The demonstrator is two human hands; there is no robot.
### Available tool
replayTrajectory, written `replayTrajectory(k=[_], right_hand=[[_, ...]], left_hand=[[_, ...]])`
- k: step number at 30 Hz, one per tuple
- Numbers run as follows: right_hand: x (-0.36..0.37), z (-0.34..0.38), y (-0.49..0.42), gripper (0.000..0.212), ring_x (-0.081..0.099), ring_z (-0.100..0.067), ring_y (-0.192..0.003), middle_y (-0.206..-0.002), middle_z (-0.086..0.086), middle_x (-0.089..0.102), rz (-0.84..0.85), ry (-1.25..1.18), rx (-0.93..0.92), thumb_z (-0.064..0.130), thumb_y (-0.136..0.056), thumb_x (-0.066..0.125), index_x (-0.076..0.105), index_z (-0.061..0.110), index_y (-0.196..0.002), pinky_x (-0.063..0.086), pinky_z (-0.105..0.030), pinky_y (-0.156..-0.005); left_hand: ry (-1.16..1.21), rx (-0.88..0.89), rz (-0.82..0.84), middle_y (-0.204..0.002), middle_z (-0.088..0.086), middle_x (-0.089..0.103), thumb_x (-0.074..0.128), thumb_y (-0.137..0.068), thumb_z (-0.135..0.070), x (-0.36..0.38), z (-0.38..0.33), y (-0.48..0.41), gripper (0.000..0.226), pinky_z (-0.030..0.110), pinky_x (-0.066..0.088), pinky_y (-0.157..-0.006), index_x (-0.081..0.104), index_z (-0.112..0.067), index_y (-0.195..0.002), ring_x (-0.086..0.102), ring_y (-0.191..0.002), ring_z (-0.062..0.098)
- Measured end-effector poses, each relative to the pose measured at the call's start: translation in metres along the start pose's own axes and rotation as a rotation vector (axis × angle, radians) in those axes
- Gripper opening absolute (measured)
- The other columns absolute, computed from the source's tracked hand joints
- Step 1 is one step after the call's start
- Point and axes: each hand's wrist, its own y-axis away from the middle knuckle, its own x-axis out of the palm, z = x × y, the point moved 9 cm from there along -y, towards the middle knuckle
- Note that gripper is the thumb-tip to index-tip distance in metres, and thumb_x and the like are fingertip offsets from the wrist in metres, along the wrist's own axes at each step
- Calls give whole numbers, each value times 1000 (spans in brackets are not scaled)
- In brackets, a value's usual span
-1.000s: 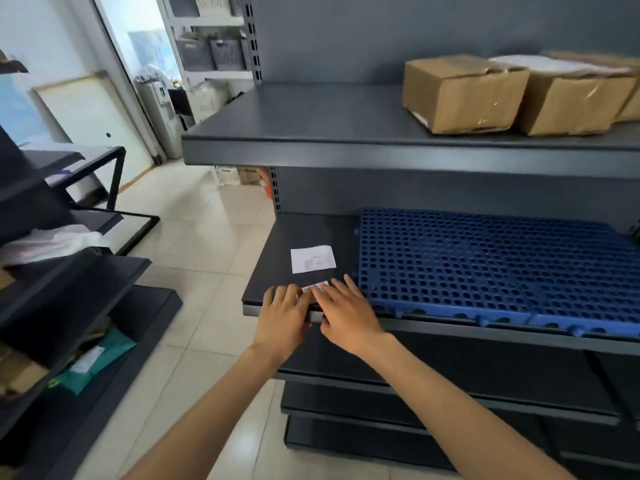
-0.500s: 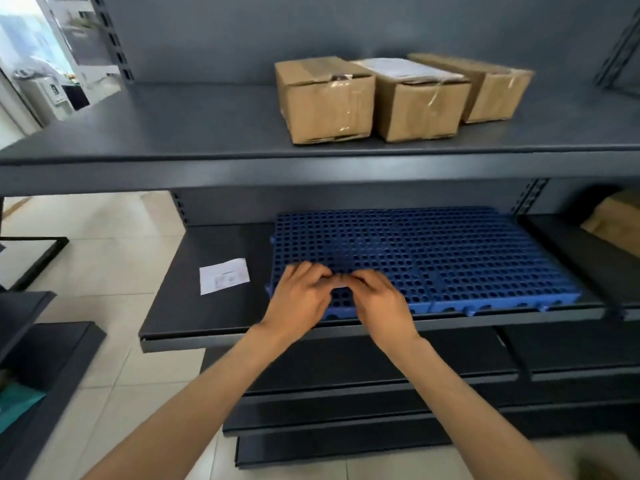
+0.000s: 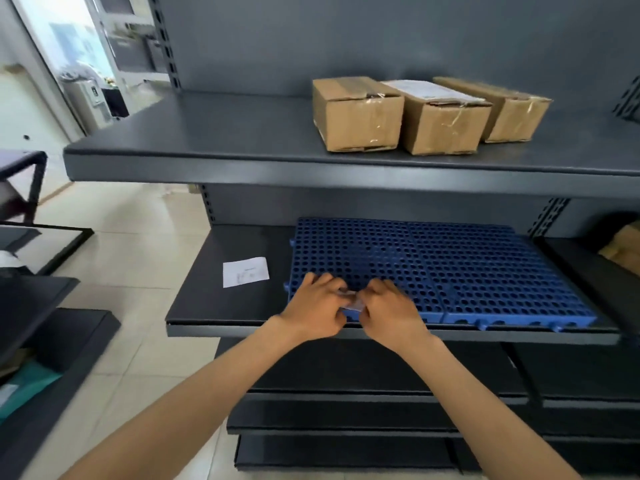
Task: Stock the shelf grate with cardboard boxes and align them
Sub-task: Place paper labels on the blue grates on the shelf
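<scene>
A blue perforated shelf grate (image 3: 467,271) lies on the middle shelf (image 3: 214,303). Three cardboard boxes stand side by side on the upper shelf (image 3: 214,147): a left box (image 3: 356,116), a middle box (image 3: 443,121) with a white label on top, and a right box (image 3: 512,114). My left hand (image 3: 317,308) and my right hand (image 3: 389,311) are together over the grate's front left corner, fingers curled, pinching a small pale slip (image 3: 351,301) between them.
A white paper label (image 3: 246,271) lies on the dark shelf left of the grate. Another cardboard box (image 3: 623,249) sits in the neighbouring bay at the right edge. Lower dark shelves run beneath. A second rack (image 3: 31,306) stands at the left across a tiled floor.
Both hands moved from the shelf's front edge beside the grate onto the grate's front left corner and curled together round a small slip. The view swung right, bringing all three boxes in.
</scene>
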Motion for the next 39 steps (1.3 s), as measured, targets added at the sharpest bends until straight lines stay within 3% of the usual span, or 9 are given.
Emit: replayTrajectory(k=[10,14,18,20,23,25,30,35,39], right_hand=[[-6,12,17,16,62,-37,-90,-95,-14,64,-172,-12,90,3,-80,62,70,2,-94,51,-41,-78],[-3,3,13,26,57,-33,-105,-112,-11,62,-109,68,213,11,-88,54,66,4,-110,47,-39,-90],[-13,42,-2,27,65,-35,-96,-106,-13,68,-285,10,69,2,-75,70,71,3,-102,43,-49,-102],[-3,80,-23,37,57,-29,-116,-125,-10,61,-225,-49,-46,8,-83,64,64,9,-120,30,-45,-112],[25,138,-57,52,28,-23,-141,-150,-5,37,-80,-89,-177,19,-93,52,40,15,-143,6,-39,-119],[42,168,-72,60,15,-23,-145,-156,-6,24,-26,-62,-240,25,-94,50,28,15,-148,0,-40,-118],[78,216,-76,63,8,-18,-146,-160,-6,14,148,-88,-359,23,-96,47,18,13,-151,-3,-39,-118],[84,238,-64,52,21,-19,-143,-155,-5,29,138,-65,-463,29,-97,49,36,12,-144,-1,-31,-116],[59,222,-51,50,39,-20,-136,-147,-4,44,-42,-108,-458,0,-93,49,43,13,-141,10,-33,-118]], left_hand=[[101,65,-8,-123,-3,50,46,-90,-30,13,5,9,43,34,29,-90,52,-27,-133,40,-110,21],[119,89,-27,-140,-3,46,47,-91,-32,15,10,11,45,36,28,-93,52,-25,-135,38,-120,22],[148,-76,-190,-136,0,53,49,-88,-33,-3,72,33,44,39,35,-91,59,-23,-130,46,-122,24],[121,-237,-173,-142,6,48,51,-89,-33,-5,123,50,47,43,34,-100,54,-21,-135,40,-132,30],[76,-425,60,-158,8,22,39,-94,-54,19,181,88,64,51,8,-116,31,-20,-148,11,-147,25],[99,-465,110,-159,4,19,31,-92,-64,32,194,117,73,53,-3,-115,26,-21,-150,8,-147,21],[-5,-402,-173,-116,1,60,55,-85,-54,1,177,179,51,48,34,-102,60,-21,-124,54,-110,26],[-69,-373,-227,-105,-5,65,70,-77,-23,-19,163,200,31,37,40,-77,69,-29,-108,58,-91,22],[-70,-377,-412,-106,-6,70,71,-77,-11,-52,145,184,33,36,43,-72,73,-25,-106,60,-86,23]])
